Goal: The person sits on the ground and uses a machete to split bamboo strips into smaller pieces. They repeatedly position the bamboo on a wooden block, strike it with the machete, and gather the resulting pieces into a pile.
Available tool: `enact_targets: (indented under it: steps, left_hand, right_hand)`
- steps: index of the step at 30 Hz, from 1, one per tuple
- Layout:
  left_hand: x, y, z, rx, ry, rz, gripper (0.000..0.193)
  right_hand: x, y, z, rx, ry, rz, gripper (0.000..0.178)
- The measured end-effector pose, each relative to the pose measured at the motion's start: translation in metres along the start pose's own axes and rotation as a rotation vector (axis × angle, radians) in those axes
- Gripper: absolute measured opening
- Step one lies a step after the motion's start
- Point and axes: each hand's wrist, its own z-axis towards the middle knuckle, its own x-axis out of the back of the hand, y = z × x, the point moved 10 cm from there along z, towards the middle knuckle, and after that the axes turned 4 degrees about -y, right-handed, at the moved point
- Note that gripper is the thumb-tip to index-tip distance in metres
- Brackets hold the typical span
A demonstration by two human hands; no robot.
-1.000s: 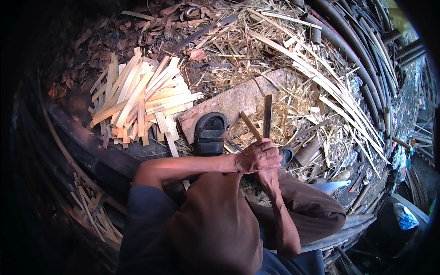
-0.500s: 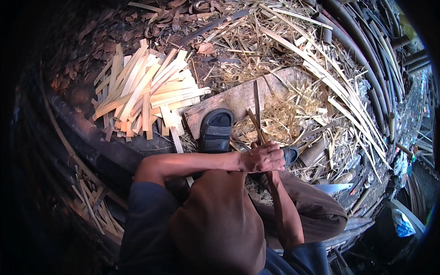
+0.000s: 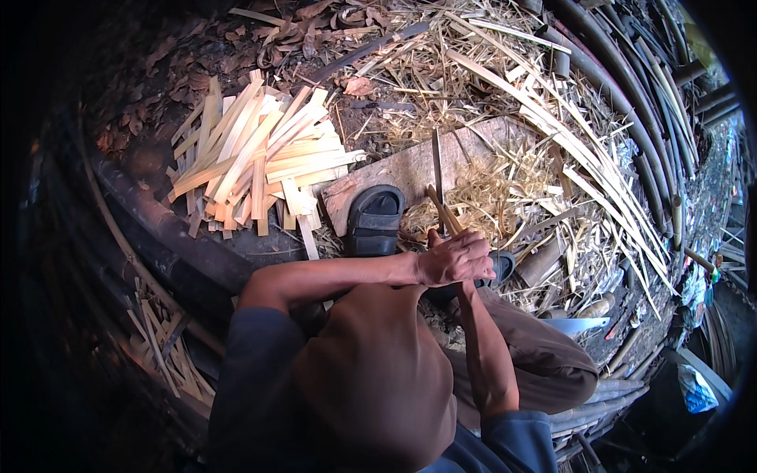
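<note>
"What sort of place is this?"
"A rough craft workspace with an earthen floor, by the look of it."
"What shows that?"
"Pale split slats [image 3: 260, 162] heaped at upper left, curly shavings [image 3: 490, 189] around a wooden plank [image 3: 410, 163] near the centre, and long poles [image 3: 599, 77] stacked at upper right."
"Any tools?"
"A long knife blade [image 3: 438, 162] mid-frame and a saw blade [image 3: 581, 325] at lower right."
"Indoors?"
"Probably open-air: dry leaves [image 3: 296, 43] litter the top left."

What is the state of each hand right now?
Left hand: closed; a narrow blade and a wooden strip stick out beyond it, but which it holds cannot be told.
Right hand: mostly hidden under the left; its grip cannot be told.
</note>
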Motion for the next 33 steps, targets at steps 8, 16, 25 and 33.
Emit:
enact_targets:
  steps: [8,16,25,33]
  left_hand:
    - [-0.006,-0.001,-0.001,-0.006,0.005,0.102,0.024]
    - [0.101,-0.078,0.019,0.367,0.287,0.046,0.044]
    - [0.159,-0.101,-0.074,1.213,0.31,0.082,0.037]
    - [0.144,-0.09,-0.064,1.039,0.383,0.116,0.032]
  right_hand:
    - [-0.036,-0.041,0.011,0.159,-0.441,0.35,0.059]
    - [0.027,-0.017,0.027,0.064,-0.801,1.089,0.049]
    - [0.077,-0.038,-0.065,0.223,-0.575,1.0,0.047]
    - [0.01,-0.023,-0.06,0.028,-0.558,1.022,0.059]
